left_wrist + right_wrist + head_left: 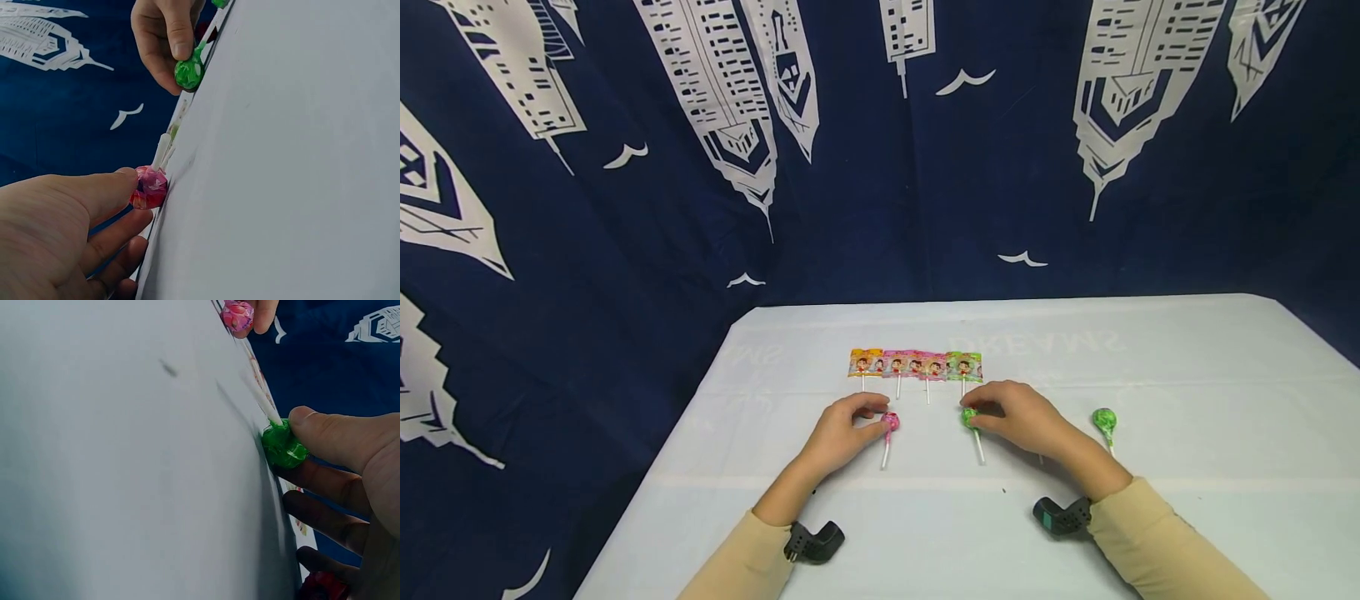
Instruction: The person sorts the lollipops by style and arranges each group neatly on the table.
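My left hand (pixel 842 435) pinches the ball of a pink lollipop (pixel 891 421) between thumb and fingers, its white stick pointing toward me. To the right, my right hand (pixel 1026 418) holds a green lollipop (pixel 968 418) by its ball in the same way, the stick also angled toward me. Both are low over the white table. Just beyond the hands lies a row of flat-wrapped lollipops: an orange one (pixel 866 362), two pink ones (pixel 897 364) and a green one (pixel 964 367). A red-wrapped ball (pixel 323 587) shows below my right fingers in the right wrist view.
Another green lollipop (pixel 1104 419) lies right of my right forearm. A stick end shows beneath the right wrist, its other part hidden. The white tabletop (pixel 940 533) ends at a dark blue curtain (pixel 880 225) with white building prints.
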The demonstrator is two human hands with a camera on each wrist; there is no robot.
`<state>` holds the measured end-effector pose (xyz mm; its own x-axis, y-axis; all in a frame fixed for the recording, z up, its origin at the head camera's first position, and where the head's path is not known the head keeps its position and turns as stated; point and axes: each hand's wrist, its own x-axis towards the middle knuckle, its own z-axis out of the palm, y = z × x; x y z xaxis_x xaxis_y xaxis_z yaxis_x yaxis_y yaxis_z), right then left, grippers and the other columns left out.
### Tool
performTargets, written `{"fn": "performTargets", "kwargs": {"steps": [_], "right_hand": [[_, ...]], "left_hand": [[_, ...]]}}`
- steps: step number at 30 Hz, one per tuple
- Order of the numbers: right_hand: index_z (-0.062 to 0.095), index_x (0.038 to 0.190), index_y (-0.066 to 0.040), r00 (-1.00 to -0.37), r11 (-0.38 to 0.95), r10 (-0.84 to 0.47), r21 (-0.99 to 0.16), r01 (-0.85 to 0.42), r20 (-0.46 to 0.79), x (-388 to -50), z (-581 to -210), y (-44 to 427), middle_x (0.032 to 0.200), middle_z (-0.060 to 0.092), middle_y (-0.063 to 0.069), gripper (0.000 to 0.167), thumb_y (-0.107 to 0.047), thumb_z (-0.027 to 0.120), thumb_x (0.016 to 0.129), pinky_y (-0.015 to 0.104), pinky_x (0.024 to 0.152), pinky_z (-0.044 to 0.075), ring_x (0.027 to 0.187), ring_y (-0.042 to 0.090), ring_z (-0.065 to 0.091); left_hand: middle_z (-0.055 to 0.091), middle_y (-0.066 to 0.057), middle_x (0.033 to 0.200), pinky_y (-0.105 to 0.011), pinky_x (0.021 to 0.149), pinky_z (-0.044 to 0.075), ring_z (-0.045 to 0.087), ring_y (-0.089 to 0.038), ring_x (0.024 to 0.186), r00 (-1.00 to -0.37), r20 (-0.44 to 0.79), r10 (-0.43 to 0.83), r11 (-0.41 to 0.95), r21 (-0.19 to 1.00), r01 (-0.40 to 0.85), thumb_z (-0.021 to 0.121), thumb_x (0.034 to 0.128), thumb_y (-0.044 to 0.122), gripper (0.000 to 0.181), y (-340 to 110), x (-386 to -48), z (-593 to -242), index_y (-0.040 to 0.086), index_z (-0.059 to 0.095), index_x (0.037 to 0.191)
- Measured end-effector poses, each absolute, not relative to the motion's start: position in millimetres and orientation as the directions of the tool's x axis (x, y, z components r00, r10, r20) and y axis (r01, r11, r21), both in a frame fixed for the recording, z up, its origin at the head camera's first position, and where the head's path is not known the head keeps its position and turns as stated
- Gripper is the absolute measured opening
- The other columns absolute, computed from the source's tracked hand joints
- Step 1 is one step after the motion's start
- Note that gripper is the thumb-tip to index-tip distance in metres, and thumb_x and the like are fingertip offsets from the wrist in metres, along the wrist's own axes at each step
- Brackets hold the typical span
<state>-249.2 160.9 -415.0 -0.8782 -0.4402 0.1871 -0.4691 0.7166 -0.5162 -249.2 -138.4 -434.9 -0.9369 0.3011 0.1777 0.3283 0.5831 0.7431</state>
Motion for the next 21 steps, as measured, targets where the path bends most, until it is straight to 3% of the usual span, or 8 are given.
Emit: {"fn": "performTargets", "kwargs": {"steps": [21], "right_hand": [[0.076, 0.109, -0.015, -0.879, 0.718, -0.434, -0.513, -0.471, 0.2, -250.1, -419.2, 161.9, 0.108, 0.075, -0.003, 0.024, -0.018, 0.078, 0.085, 0.049, 0.096, 0.051, 0.106, 0.023, 0.066]], "left_hand": [[0.077, 0.005, 0.101, -0.041, 0.099, 0.047, 0.065, -0.019, 0.108, -0.941, 0.197, 0.277, 0.55, 0.77, 0.323, 0.079, 0.0853, 0.019, 0.02, -139.9, -250.6, -442.9, 0.019, 0.076, 0.105]]}}
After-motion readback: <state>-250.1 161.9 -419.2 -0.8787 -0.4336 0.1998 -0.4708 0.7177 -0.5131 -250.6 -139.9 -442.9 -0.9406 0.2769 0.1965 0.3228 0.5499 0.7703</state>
